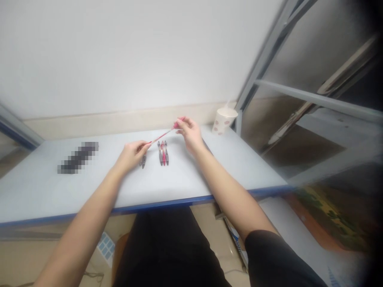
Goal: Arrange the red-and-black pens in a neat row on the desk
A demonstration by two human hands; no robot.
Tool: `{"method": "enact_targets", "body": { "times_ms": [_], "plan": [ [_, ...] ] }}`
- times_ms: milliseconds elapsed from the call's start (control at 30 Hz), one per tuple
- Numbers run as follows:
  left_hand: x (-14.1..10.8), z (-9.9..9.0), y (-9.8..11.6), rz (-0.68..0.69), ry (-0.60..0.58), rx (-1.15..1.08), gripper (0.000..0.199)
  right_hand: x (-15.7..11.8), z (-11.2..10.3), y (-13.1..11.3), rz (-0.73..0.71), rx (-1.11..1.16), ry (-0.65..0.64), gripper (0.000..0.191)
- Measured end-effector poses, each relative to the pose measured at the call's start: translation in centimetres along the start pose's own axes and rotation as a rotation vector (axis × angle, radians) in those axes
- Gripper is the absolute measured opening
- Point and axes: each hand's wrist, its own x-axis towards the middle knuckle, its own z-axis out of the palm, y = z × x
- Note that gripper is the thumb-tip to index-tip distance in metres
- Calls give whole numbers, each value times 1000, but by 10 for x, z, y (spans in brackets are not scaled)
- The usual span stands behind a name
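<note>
A thin red pen refill (161,136) stretches between my two hands above the white table. My left hand (131,153) is closed, pinching the lower left end of the refill. My right hand (190,133), higher and farther back, has its fingers closed on a red pen part (176,125) at the other end of the refill; the fingers hide some of it. Below, a red pen (163,153) lies between two dark grey pens (160,154) (166,154). Dark pen pieces (144,161) lie beside my left hand, partly covered by it.
A patterned paper cup (223,120) stands at the back right, with something pale sticking out. A dark pixelated object (78,158) lies on the left of the table (161,181). The wall closes off the back, and a grey metal frame (260,63) rises at right.
</note>
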Motion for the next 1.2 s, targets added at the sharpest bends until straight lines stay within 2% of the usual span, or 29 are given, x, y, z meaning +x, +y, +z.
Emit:
{"method": "enact_targets", "body": {
  "times_ms": [333,900,1200],
  "plan": [
    [0,0,-2,-1,2,-2,45,3,-1,4,-45,-60,34,41],
    [0,0,1,-14,-13,-25,45,-2,1,4,12,-53,1,36],
    [0,0,-1,-14,-4,-41,43,1,-2,4,-34,-95,83,37]
  ]
}}
